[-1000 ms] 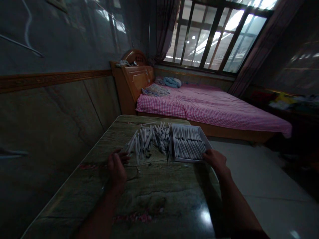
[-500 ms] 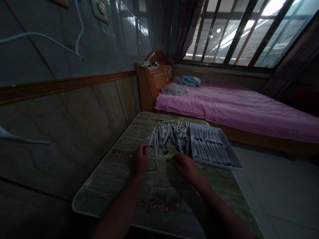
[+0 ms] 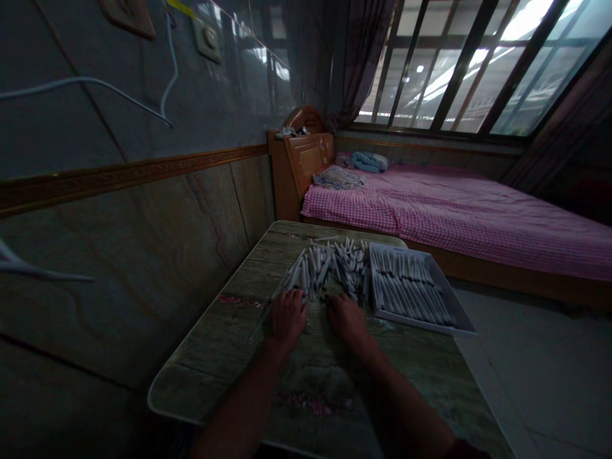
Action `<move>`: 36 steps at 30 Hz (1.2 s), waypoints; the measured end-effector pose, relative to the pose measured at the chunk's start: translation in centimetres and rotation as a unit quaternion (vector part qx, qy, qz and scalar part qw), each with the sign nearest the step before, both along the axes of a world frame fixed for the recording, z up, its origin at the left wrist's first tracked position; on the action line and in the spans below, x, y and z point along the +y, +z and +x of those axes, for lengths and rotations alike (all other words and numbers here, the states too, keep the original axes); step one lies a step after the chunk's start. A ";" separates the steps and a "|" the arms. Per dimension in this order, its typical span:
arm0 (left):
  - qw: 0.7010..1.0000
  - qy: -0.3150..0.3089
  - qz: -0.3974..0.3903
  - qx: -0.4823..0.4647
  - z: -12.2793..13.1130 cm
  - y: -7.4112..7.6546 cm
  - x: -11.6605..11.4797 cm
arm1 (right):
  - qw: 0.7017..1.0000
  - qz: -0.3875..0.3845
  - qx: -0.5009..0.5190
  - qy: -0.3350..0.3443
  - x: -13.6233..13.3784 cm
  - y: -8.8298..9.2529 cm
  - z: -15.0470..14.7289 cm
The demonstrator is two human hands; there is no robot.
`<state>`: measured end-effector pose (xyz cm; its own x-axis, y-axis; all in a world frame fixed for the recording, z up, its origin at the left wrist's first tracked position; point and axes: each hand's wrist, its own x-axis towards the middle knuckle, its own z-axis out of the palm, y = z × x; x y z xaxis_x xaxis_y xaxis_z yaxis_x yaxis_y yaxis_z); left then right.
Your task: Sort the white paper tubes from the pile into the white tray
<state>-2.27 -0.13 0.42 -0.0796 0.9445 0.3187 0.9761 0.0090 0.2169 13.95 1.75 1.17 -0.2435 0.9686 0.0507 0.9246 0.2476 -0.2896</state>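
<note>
A loose heap of slim white pen-like sticks (image 3: 329, 261), some with dark ends, lies on the table (image 3: 215, 347) in front of both hands. My left hand (image 3: 288, 317) is at the near left side of the heap, its fingers bent and close together. A faint pale streak runs beside it, too blurred to name. My right hand (image 3: 347, 320) is curled at the heap's near edge, by small dark pieces (image 3: 326, 298). What either hand's fingers hold is hidden. Right of the heap, a shallow white tray (image 3: 461, 312) holds similar sticks laid side by side in two rows.
A bed (image 3: 430, 204) with a pink checked sheet stands behind the table, its wooden headboard (image 3: 306, 159) near the wall. The tiled wall (image 3: 191, 223) runs along the left, with a loose white cable (image 3: 109, 90). Floor tiles (image 3: 516, 344) show at right.
My left hand has moved right, toward the right hand, with its back now turned up. The right hand stays near the heap's front edge. The whole view has shifted slightly.
</note>
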 end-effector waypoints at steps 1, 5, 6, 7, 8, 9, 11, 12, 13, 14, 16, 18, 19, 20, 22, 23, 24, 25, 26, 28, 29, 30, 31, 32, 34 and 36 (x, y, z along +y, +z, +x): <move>1.000 0.006 -0.002 0.007 0.0 0.0 -0.1 | 1.000 0.001 0.007 -0.011 0.0 -0.2 0.2; 0.999 0.025 -0.007 0.018 -0.4 0.1 -0.3 | 0.998 0.022 0.043 -0.032 -0.2 -0.8 0.8; 0.999 0.029 -0.007 0.019 -0.6 0.2 -0.3 | 0.998 0.028 0.051 -0.031 -0.3 -0.9 0.8; 0.999 0.034 -0.006 0.018 -0.8 0.2 -0.3 | 0.997 0.033 0.059 -0.030 -0.3 -1.0 0.9; 0.999 0.041 -0.004 0.017 -1.0 0.2 -0.4 | 0.997 0.037 0.067 -0.028 -0.4 -1.2 0.9; 0.999 0.048 -0.003 0.015 -1.2 0.3 -0.4 | 0.996 0.039 0.075 -0.027 -0.4 -1.3 0.9; 0.998 0.066 0.002 0.007 -1.7 0.3 -0.3 | 0.994 0.044 0.094 -0.027 -0.3 -1.6 1.0; 0.997 0.074 0.004 -0.001 -2.0 0.3 -0.3 | 0.993 0.046 0.105 -0.026 -0.3 -1.7 1.1; 0.997 0.083 0.006 -0.010 -2.2 0.3 -0.3 | 0.992 0.049 0.117 -0.026 -0.3 -1.8 1.2; 0.996 0.089 0.008 -0.022 -2.5 0.3 -0.2 | 0.990 0.053 0.129 -0.027 -0.2 -1.9 1.3; 0.994 0.094 0.017 -0.051 -2.9 0.3 -0.1 | 0.987 0.062 0.143 -0.033 -0.2 -2.0 1.4; 0.991 0.095 0.038 -0.088 -3.2 0.3 0.0 | 0.987 0.072 0.140 -0.043 -0.2 -1.9 1.5; 0.988 0.095 0.053 -0.110 -3.3 0.4 0.0 | 0.987 0.079 0.134 -0.047 -0.2 -1.8 1.6; 0.984 0.094 0.072 -0.134 -3.4 0.4 0.1 | 0.987 0.087 0.127 -0.049 -0.1 -1.7 1.6; 0.971 0.086 0.122 -0.189 -3.5 0.4 0.2 | 0.987 0.105 0.109 -0.055 0.2 -1.4 1.8; 0.961 0.077 0.151 -0.217 -3.5 0.4 0.2 | 0.988 0.110 0.096 -0.058 0.4 -1.3 1.8; 0.951 0.067 0.179 -0.243 -3.5 0.3 0.3 | 0.989 0.111 0.080 -0.061 0.6 -1.3 1.9; 0.940 0.056 0.203 -0.267 -3.6 0.2 0.4 | 0.990 0.107 0.062 -0.064 0.8 -1.2 2.0; 0.930 0.045 0.223 -0.289 -3.5 0.1 0.4 | 0.992 0.100 0.043 -0.069 1.1 -1.2 2.1; 0.910 0.033 0.251 -0.328 -3.5 -0.3 0.6 | 0.993 0.085 0.009 -0.079 1.4 -1.2 2.2; 0.899 0.031 0.259 -0.351 -3.4 -0.6 0.8 | 0.993 0.081 -0.002 -0.084 1.5 -1.1 2.2; 0.887 0.032 0.264 -0.378 -3.3 -0.7 0.9 | 0.993 0.079 -0.009 -0.087 1.6 -1.1 2.3; 0.871 0.034 0.266 -0.411 -3.1 -0.9 1.0 | 0.993 0.080 -0.009 -0.090 1.5 -1.1 2.3; 0.854 0.036 0.264 -0.447 -3.0 -1.0 1.2 | 0.992 0.084 -0.002 -0.089 1.5 -1.1 2.3; 0.817 0.030 0.249 -0.519 -2.6 -1.1 1.4 | 0.991 0.104 0.041 -0.072 1.2 -1.1 2.2; 0.786 0.015 0.232 -0.573 -2.1 -0.9 1.6 | 0.983 0.134 0.120 -0.033 0.9 -1.3 2.0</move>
